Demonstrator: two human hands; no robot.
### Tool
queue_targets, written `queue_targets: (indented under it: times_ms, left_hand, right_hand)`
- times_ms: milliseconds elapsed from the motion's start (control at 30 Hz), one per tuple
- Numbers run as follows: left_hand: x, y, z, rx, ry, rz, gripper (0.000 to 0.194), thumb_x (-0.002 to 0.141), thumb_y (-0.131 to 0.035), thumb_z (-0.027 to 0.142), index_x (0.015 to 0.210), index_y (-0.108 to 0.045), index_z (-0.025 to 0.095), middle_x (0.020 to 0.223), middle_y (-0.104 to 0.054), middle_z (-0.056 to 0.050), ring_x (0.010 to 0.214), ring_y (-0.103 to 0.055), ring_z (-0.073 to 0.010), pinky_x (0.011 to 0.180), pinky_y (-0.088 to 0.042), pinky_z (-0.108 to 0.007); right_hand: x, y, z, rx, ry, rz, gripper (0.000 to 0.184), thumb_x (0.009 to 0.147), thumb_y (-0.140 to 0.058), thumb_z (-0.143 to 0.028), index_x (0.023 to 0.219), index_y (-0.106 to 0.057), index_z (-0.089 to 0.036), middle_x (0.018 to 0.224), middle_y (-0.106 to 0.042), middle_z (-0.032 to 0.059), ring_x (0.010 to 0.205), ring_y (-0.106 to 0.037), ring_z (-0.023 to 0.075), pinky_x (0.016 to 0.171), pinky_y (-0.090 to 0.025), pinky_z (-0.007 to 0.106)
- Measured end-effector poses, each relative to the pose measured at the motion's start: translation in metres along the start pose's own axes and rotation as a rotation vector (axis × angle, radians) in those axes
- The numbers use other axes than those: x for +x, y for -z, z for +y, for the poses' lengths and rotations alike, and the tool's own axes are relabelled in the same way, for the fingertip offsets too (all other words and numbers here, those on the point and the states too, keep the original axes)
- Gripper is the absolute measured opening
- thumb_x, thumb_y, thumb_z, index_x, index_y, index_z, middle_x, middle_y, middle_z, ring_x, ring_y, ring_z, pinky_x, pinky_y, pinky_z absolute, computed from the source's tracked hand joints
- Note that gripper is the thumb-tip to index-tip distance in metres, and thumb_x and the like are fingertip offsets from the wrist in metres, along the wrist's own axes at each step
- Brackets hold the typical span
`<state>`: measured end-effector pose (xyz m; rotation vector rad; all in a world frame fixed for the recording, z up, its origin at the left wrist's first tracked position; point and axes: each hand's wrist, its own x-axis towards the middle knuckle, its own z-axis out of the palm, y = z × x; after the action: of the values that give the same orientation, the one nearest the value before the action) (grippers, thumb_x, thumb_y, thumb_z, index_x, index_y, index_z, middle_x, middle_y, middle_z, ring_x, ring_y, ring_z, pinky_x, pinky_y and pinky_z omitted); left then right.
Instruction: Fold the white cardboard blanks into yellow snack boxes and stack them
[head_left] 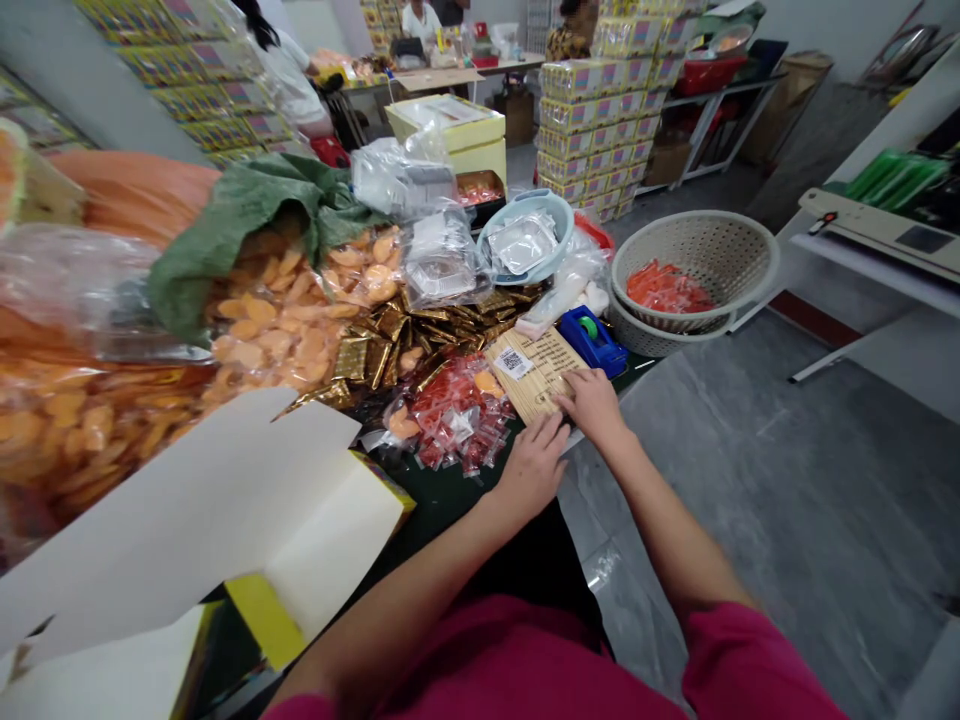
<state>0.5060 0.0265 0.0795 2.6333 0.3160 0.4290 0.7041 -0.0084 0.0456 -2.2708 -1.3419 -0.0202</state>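
A tan, printed, striped stack (538, 392) with a white QR-code label (513, 362) lies at the table's right edge. My right hand (594, 406) rests on its near right corner, fingers stretched out. At its near edge is my left hand (534, 460), its fingers extended and touching or just beside the stack. Whether either hand grips a single piece cannot be made out. Just beyond my right hand stands a blue tape dispenser (592, 340) with green tape. Left of the stack is a pile of small clear packets with red contents (461, 410).
Gold-wrapped packets (390, 345) and bagged orange pieces (281, 320) cover the table leftward. An open white box (247, 500) lies near left. Beyond are a blue basin (525, 235) with clear trays and a perforated basket (697, 260) at right. People work at the back.
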Motion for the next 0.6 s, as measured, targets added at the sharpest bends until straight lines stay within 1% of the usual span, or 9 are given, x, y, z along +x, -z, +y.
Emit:
queue_targets:
  times_ms: [67,133,200,300,367,433,500,567,600]
  left_hand:
    - [0.015,-0.009,-0.01,0.065,0.053,-0.025,0.052,0.084,-0.055,0.015,0.135,-0.048,0.012,0.147,-0.044,-0.018,0.139,-0.038,-0.0308,0.108,-0.041,-0.05]
    - [0.025,-0.015,-0.018,0.103,0.085,-0.047,0.057,0.083,-0.056,0.015,0.138,-0.044,0.008,0.148,-0.042,-0.021,0.137,-0.038,-0.0321,0.106,-0.041,-0.051]
    - [0.029,-0.017,-0.021,0.129,0.09,-0.058,0.052,0.083,-0.058,0.016,0.133,-0.049,0.007,0.144,-0.046,-0.021,0.132,-0.043,-0.033,0.104,-0.044,-0.05]
    - [0.028,-0.017,-0.018,0.151,0.076,-0.047,0.037,0.084,-0.059,0.018,0.12,-0.06,0.012,0.136,-0.054,-0.017,0.122,-0.048,-0.0326,0.096,-0.047,-0.05]
    - [0.026,-0.017,-0.015,0.16,0.066,-0.043,0.03,0.085,-0.059,0.02,0.114,-0.063,0.016,0.132,-0.056,-0.014,0.119,-0.047,-0.0321,0.092,-0.049,-0.049]
    - [0.025,-0.016,-0.012,0.164,0.064,-0.048,0.027,0.085,-0.059,0.021,0.111,-0.065,0.017,0.128,-0.057,-0.012,0.117,-0.047,-0.0317,0.09,-0.049,-0.049]
    - [0.025,-0.016,-0.011,0.163,0.068,-0.05,0.025,0.086,-0.059,0.022,0.109,-0.066,0.017,0.125,-0.058,-0.012,0.115,-0.046,-0.0314,0.089,-0.049,-0.049]
    - [0.024,-0.017,-0.01,0.161,0.067,-0.048,0.024,0.087,-0.058,0.023,0.108,-0.067,0.018,0.126,-0.057,-0.012,0.116,-0.046,-0.0315,0.089,-0.049,-0.049]
    - [0.023,-0.017,-0.01,0.162,0.066,-0.047,0.024,0.087,-0.057,0.023,0.109,-0.067,0.018,0.127,-0.056,-0.013,0.117,-0.045,-0.0318,0.089,-0.049,-0.049]
  right_hand:
    - [0.009,0.003,-0.014,-0.105,-0.036,-0.093,0.03,0.086,-0.059,-0.031,0.112,-0.066,-0.016,0.113,-0.066,0.0146,0.105,-0.056,0.0276,0.088,-0.043,0.037]
    - [0.016,0.01,-0.026,-0.14,-0.095,-0.14,0.026,0.086,-0.057,-0.027,0.108,-0.067,-0.017,0.109,-0.067,0.0138,0.098,-0.06,0.0253,0.082,-0.044,0.033]
    - [0.022,0.017,-0.033,-0.129,-0.144,-0.172,0.022,0.086,-0.054,-0.022,0.101,-0.069,-0.018,0.103,-0.069,0.0112,0.092,-0.064,0.0218,0.078,-0.044,0.03]
    - [0.027,0.024,-0.033,-0.099,-0.21,-0.203,0.019,0.084,-0.054,-0.021,0.093,-0.071,-0.02,0.094,-0.072,0.0082,0.086,-0.066,0.02,0.072,-0.044,0.027]
    - [0.028,0.025,-0.03,-0.103,-0.236,-0.215,0.018,0.084,-0.054,-0.023,0.09,-0.071,-0.021,0.09,-0.073,0.0076,0.083,-0.066,0.0201,0.071,-0.044,0.027]
    - [0.028,0.024,-0.029,-0.143,-0.198,-0.205,0.018,0.085,-0.052,-0.023,0.089,-0.07,-0.02,0.091,-0.073,0.0089,0.085,-0.066,0.021,0.073,-0.045,0.028]
    - [0.028,0.024,-0.032,-0.205,-0.091,-0.189,0.019,0.086,-0.052,-0.022,0.092,-0.069,-0.018,0.097,-0.073,0.0121,0.092,-0.066,0.023,0.076,-0.045,0.029]
    - [0.027,0.023,-0.037,-0.257,-0.014,-0.217,0.02,0.087,-0.051,-0.021,0.097,-0.067,-0.015,0.1,-0.072,0.0156,0.097,-0.065,0.0248,0.078,-0.044,0.03]
    - [0.027,0.023,-0.04,-0.275,-0.006,-0.247,0.02,0.086,-0.051,-0.02,0.098,-0.067,-0.014,0.099,-0.072,0.017,0.097,-0.065,0.0251,0.078,-0.044,0.03]
